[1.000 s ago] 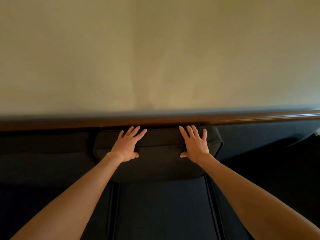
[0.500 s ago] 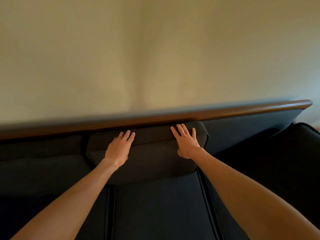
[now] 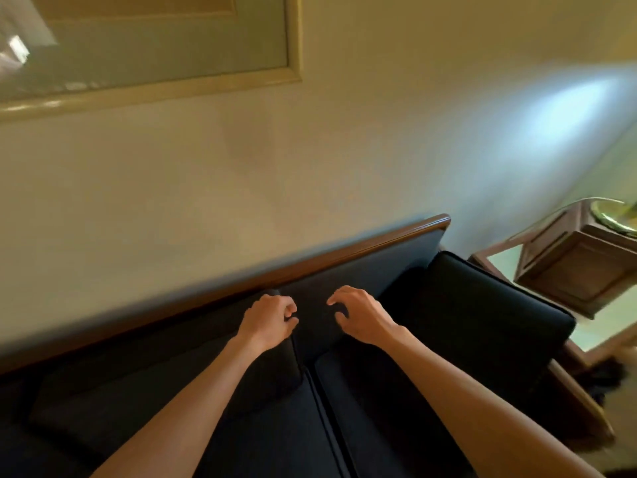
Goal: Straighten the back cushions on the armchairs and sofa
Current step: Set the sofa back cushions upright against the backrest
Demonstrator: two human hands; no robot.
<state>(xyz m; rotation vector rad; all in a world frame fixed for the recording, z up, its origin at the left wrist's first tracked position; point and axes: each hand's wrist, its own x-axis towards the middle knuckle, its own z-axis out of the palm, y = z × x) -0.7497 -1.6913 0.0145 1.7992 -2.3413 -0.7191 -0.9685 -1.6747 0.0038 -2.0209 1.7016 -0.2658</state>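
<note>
The dark sofa point(image 3: 365, 270) has a brown wooden top rail point(image 3: 344, 251) and stands against a cream wall. A dark back cushion point(image 3: 155, 384) leans on its back at the left. My left hand point(image 3: 269, 322) is at that cushion's right end, fingers curled; whether it grips the fabric is unclear. My right hand point(image 3: 362, 313) hovers just right of it, in front of the bare sofa back, with its fingers apart and bent and nothing in them. A thick dark cushion point(image 3: 482, 305) stands at the sofa's right end.
Two dark seat cushions point(image 3: 275, 439) meet in a seam below my hands. A wooden side table point(image 3: 568, 270) with a glass top stands right of the sofa. A framed picture point(image 3: 172, 88) hangs on the wall at the upper left.
My view has swung to the right along the sofa. Both hands have lifted from flat on the back cushion's top, moved to its right end and curled.
</note>
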